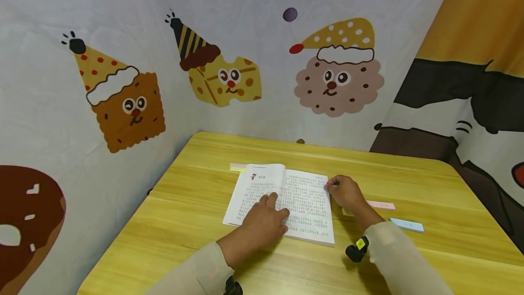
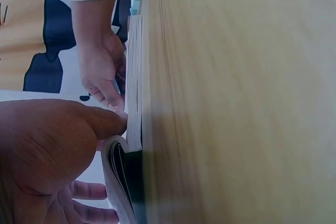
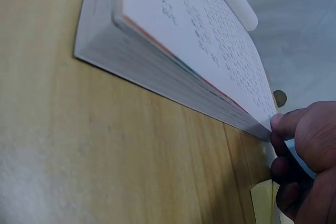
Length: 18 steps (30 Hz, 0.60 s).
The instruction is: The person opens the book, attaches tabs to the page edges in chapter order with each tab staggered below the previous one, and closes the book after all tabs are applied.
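Note:
An open book (image 1: 307, 204) with printed pages lies on the table. Across its inner fold and lower left page, my left hand (image 1: 262, 222) rests with spread fingers. My left thumb (image 2: 105, 121) presses near the fold. At the right page's upper outer edge, my right hand (image 1: 345, 192) pinches the page edge between thumb and finger. The right thumb (image 3: 286, 124) lies on top of the page, the other fingers curled below. Something pale blue shows by those fingers; whether they hold it is unclear. Pink and yellow sticky tabs (image 1: 238, 167) stick out from the book's left side.
Right of the book lie a pink sticky-note strip (image 1: 381, 205) and a blue one (image 1: 406, 225). A yellow pad (image 1: 348, 212) sits partly hidden under the right wrist. The wooden table (image 1: 172, 249) meets a cartoon-printed cloth (image 1: 254, 126) at the back and left.

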### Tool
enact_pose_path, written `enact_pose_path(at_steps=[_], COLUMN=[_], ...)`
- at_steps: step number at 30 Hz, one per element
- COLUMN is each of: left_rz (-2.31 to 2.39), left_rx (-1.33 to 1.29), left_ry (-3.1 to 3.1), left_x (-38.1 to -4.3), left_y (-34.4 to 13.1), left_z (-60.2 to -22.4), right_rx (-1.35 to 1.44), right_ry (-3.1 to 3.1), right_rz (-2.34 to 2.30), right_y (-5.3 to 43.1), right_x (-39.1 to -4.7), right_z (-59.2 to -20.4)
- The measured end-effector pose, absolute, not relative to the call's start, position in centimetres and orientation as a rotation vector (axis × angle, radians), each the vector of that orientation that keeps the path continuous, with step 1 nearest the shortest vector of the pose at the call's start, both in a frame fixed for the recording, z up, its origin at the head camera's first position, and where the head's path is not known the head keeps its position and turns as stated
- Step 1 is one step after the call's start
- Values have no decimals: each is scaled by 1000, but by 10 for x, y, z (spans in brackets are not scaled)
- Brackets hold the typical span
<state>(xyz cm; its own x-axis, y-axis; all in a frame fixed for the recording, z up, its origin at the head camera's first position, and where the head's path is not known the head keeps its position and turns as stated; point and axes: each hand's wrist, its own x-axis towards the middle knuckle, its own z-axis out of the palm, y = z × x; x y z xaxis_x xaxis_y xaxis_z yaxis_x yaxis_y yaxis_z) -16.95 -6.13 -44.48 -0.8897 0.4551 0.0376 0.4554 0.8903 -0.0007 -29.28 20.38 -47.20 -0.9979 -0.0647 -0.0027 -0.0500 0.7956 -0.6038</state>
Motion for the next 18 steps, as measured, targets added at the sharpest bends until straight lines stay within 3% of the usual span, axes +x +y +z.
enact_pose_path(at_steps=[12,18], left_rz=[-46,-30], left_rx=[-730,-736], left_ry=[-3031,-3007], left_x=[-168,-167], left_y=[-62,-62], left_z=[-441,-442], right_rx=[-17,-218], right_ry=[2960,3189], right_rz=[-921,-703], right_y=[198,196], right_x=[-292,-288], right_z=[-465,-464])
